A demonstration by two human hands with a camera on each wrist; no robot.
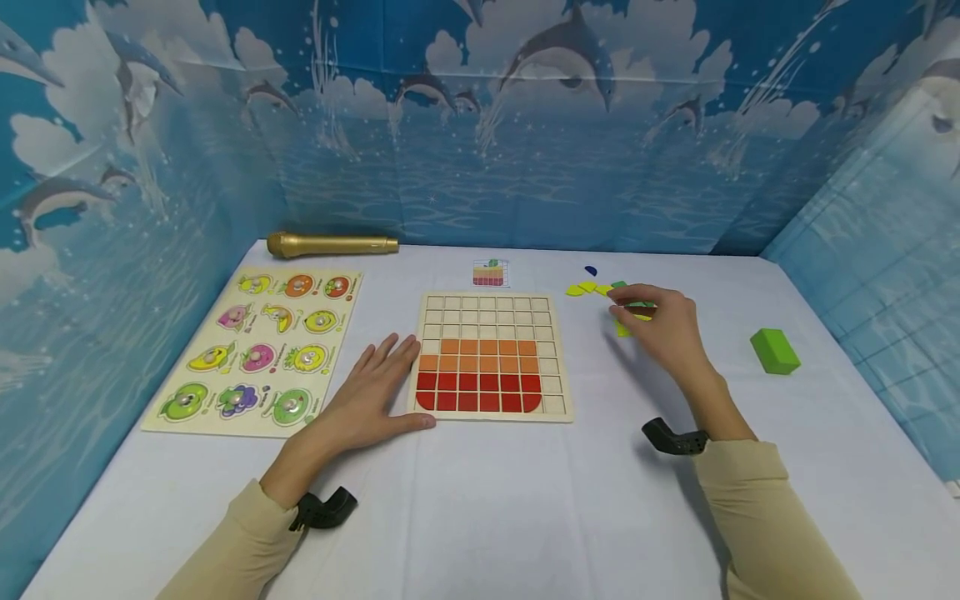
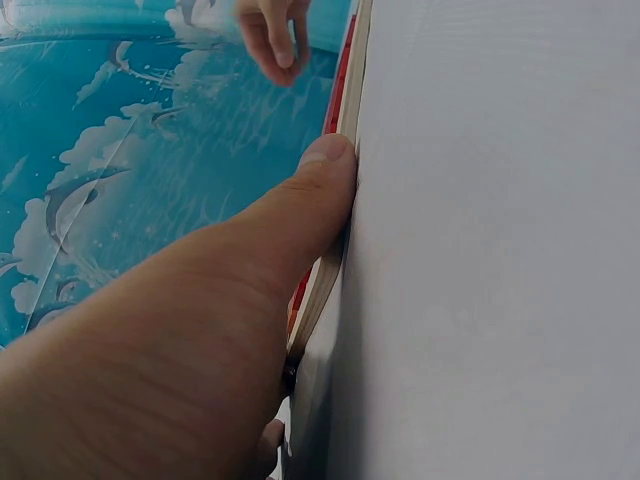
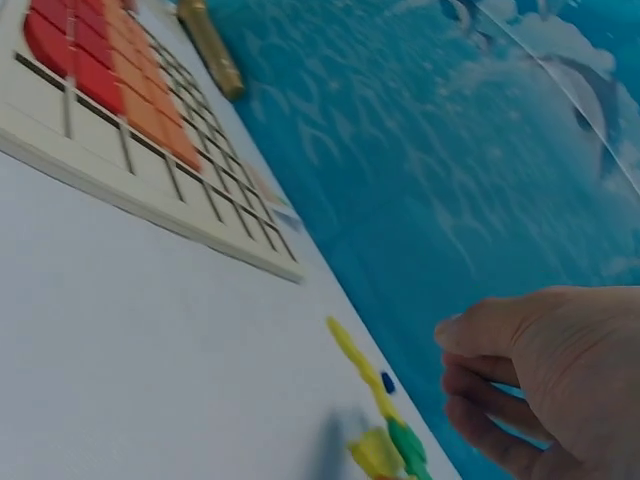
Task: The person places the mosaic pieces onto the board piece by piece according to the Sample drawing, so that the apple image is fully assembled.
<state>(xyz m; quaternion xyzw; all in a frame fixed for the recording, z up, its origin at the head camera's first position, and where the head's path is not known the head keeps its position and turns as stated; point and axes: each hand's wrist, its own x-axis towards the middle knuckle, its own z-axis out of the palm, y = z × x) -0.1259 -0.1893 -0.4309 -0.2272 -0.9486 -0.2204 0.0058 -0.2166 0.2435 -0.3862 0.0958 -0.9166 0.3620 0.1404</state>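
Observation:
My left hand [image 1: 367, 400] lies with fingers spread along the left edge of a wooden grid board [image 1: 566, 387]. In the left wrist view its thumb [image 2: 315, 185] touches the board's edge. Red tiles [image 1: 480, 392] fill the lower rows except the right column, with orange tiles [image 1: 480, 356] above them. My right hand [image 1: 663, 325] hovers over small loose pieces to the board's right, fingers loosely bent. No piece shows between its thumb and fingers in the right wrist view. Yellow pieces [image 1: 575, 290], a green piece [image 3: 407, 447] and a dark blue piece [image 1: 591, 271] lie there; the hand hides some.
A small picture card [image 1: 491, 273] lies behind the grid board. To the left is a fruit puzzle board [image 1: 225, 427], with a gold microphone [image 1: 333, 244] behind it. A green block [image 1: 775, 352] stands at the right. Dolphin-print curtains [image 1: 487, 200] enclose the white table.

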